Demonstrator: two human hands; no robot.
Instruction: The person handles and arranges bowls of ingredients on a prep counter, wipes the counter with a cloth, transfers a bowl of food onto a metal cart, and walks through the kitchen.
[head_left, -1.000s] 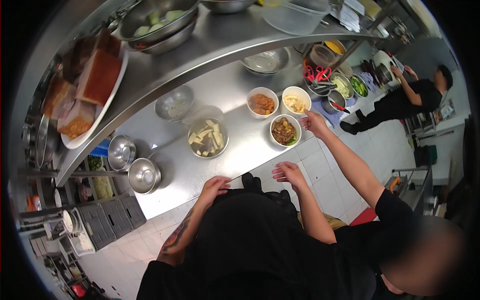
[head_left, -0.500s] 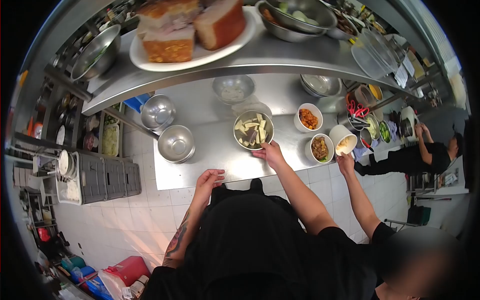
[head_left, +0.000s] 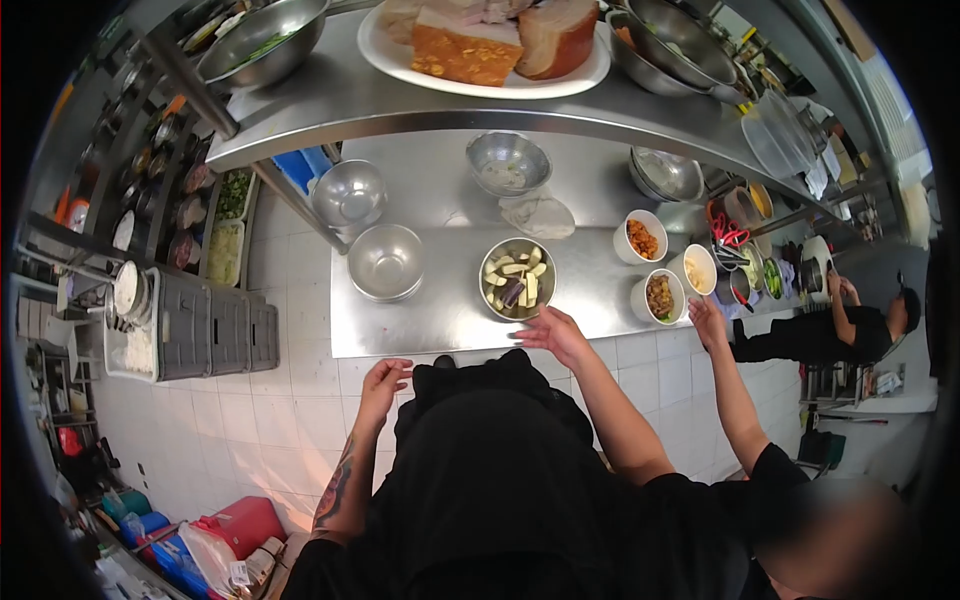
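Note:
A steel bowl (head_left: 489,305) of cut eggplant pieces (head_left: 514,284) stands near the front edge of the steel table. Just off its lower right rim is my right hand (head_left: 560,340), open with the fingers stretched and nothing held. Whether a fingertip still brushes the rim I cannot tell. My left hand (head_left: 384,385) hovers in front of the table edge, fingers loosely bent and apart, holding nothing. Nearest to it on the table is an empty steel bowl (head_left: 386,262). Behind the eggplant lie a clear plastic bag (head_left: 538,217) and another steel bowl (head_left: 508,163).
A co-worker's hand (head_left: 707,322) is beside three white tubs of food, including a tub with pale contents (head_left: 700,268). Overhead runs a steel shelf (head_left: 420,128) bearing a platter of roast pork (head_left: 465,55). Grey crates (head_left: 185,325) stand left; another person (head_left: 850,310) works far right.
My right hand has come away from the eggplant bowl's rim, its fingers opening. The co-worker's tilted tub now stands upright, their hand lower. The whole view has shifted.

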